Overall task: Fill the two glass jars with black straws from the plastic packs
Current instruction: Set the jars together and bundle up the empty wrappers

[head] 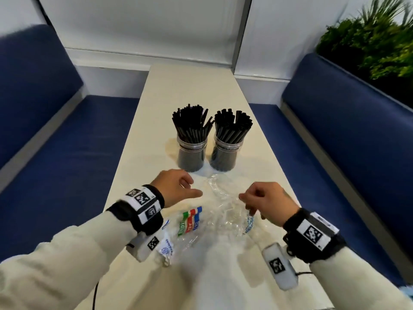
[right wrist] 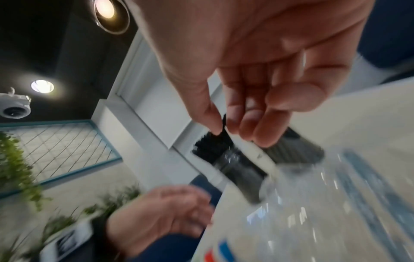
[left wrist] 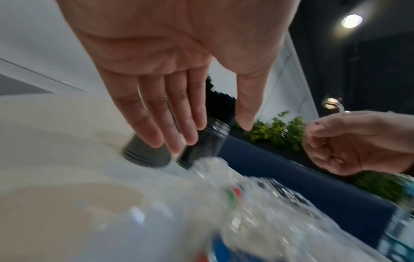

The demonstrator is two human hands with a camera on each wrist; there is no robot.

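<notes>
Two glass jars stand side by side mid-table, the left jar [head: 191,153] and the right jar [head: 225,155], both packed with upright black straws [head: 191,121]. Crumpled clear plastic packs [head: 223,211] lie in front of them, one with red, green and blue printed stripes [head: 190,220]; I see no straws in them. My left hand [head: 194,186] hovers just left of the packs, fingers straight and relaxed [left wrist: 177,124], holding nothing. My right hand [head: 245,204] hangs over the packs' right side with its fingers [right wrist: 257,127] loosely curled; nothing shows between them. Both wrist views are blurred.
The cream table [head: 190,86] is narrow and runs away from me to a white wall. Blue padded benches flank it on the left [head: 67,153] and on the right [head: 335,142]. Green plants [head: 375,45] sit behind the right bench.
</notes>
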